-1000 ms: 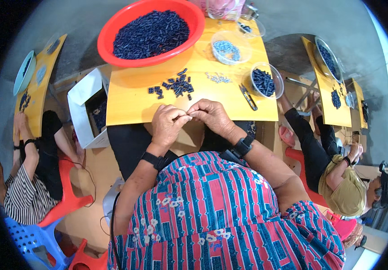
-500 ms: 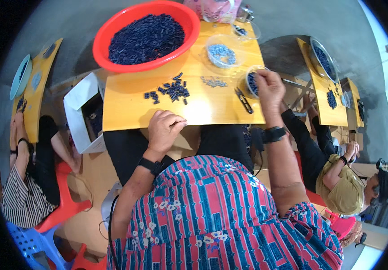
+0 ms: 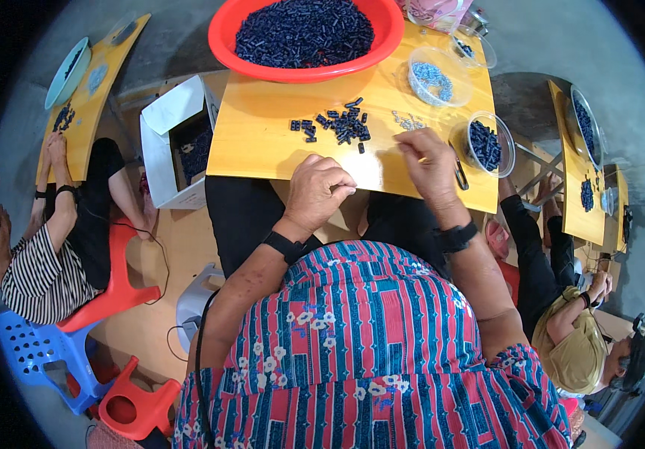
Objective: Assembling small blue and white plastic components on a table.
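My left hand (image 3: 316, 192) rests at the table's near edge, thumb and fingers pressed together in a pinch. Whatever lies at its fingertips is too small to make out. Beyond it is a loose pile of short dark-blue ribbed plastic pieces (image 3: 347, 125). Above the table to the right is my right hand (image 3: 429, 166), fingers curled towards the thumb; its grip contents, if any, are hidden. Just past its fingers lie small pale metallic bits (image 3: 408, 121). Small black thread snips (image 3: 460, 173) lie right of that hand, beside a clear round tub of dark-blue pieces (image 3: 485, 145).
A large red basin (image 3: 304, 73) of dark pieces occupies the table's back. At the back right are a clear tub of light-blue bits (image 3: 433, 84) and a smaller tub (image 3: 465, 49). An open white box (image 3: 170, 120) stands left. People sit at side tables.
My right hand has moved left from over the tub of dark pieces towards the pale bits, uncovering the tub. My left hand keeps its pinch at the table edge. The whole view has shifted.
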The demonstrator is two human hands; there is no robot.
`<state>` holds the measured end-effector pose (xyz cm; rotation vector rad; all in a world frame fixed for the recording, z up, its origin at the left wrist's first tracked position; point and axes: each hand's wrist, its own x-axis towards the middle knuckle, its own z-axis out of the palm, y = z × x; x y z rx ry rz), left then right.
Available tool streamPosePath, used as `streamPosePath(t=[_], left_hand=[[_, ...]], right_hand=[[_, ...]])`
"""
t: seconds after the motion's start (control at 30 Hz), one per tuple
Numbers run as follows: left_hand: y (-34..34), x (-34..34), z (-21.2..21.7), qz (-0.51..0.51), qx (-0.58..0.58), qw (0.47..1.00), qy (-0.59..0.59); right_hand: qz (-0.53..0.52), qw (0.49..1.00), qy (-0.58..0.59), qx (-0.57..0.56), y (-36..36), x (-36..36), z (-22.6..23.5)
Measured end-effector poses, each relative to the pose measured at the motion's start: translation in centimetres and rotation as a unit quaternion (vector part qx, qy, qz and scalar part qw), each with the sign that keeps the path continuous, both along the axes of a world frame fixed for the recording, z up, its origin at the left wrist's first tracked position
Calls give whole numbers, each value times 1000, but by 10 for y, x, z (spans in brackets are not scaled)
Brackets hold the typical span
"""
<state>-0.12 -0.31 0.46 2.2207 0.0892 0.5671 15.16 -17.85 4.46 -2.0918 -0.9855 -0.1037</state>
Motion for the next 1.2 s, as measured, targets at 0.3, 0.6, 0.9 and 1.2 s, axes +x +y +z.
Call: streamPosePath(t=[0.3,0.6,0.9,1.2], left_hand=[[-1,1,0,-3,7,1000,-17],[0,2,-1,-11,0,1000,-18],[-6,6,2,88,-45,995,-21],[-10,8,-5,97,-35,995,-10]], right_hand=[[-27,993,77,-81,38,-23,-25],[-14,994,14,-107,36,-21,-28],[55,990,-34,-124,32,-22,-27],[78,994,82,-5,33,-30,-32]])
